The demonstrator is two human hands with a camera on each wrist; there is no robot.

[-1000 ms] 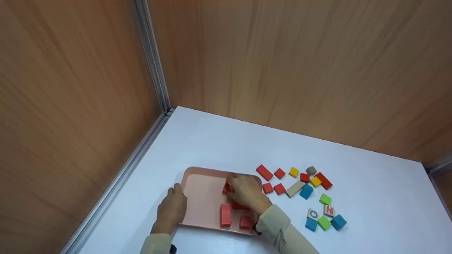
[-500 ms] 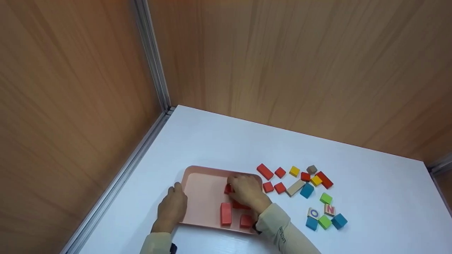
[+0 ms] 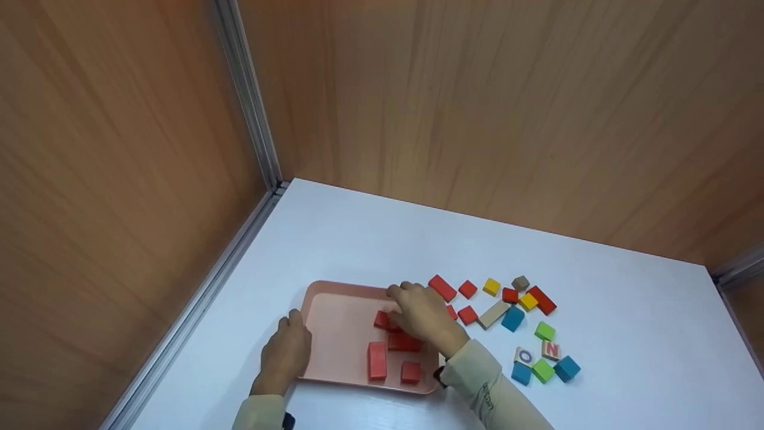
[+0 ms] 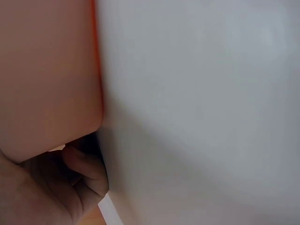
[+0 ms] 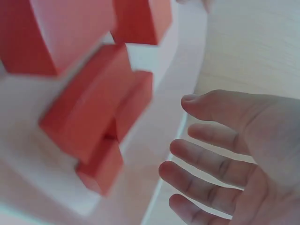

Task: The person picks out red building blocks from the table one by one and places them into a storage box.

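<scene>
A pink tray (image 3: pixel 339 337) lies on the white table with several red blocks in its right half. These include a long red block (image 3: pixel 377 361), a small red block (image 3: pixel 410 372) and a wider red block (image 3: pixel 404 342). My left hand (image 3: pixel 286 349) holds the tray's left edge; in the left wrist view its fingers (image 4: pixel 86 168) curl against the tray's side. Over the tray's right side is my right hand (image 3: pixel 424 313), partly hiding the blocks beneath. The right wrist view shows that hand with spread fingers (image 5: pixel 199 157), nothing in them, apart from the red blocks (image 5: pixel 91 105).
Loose blocks lie right of the tray: red blocks (image 3: pixel 442 288), yellow blocks (image 3: pixel 492 286), a plain wooden plank (image 3: pixel 493 315), blue blocks (image 3: pixel 567 368), green blocks (image 3: pixel 544 331) and letter blocks (image 3: pixel 551 350). Wood-grain panels (image 3: pixel 477 119) stand behind and at the left.
My right hand has let go of a small red block in the tray and drawn slightly up and right, its fingers opening. The left hand stays at the tray's edge.
</scene>
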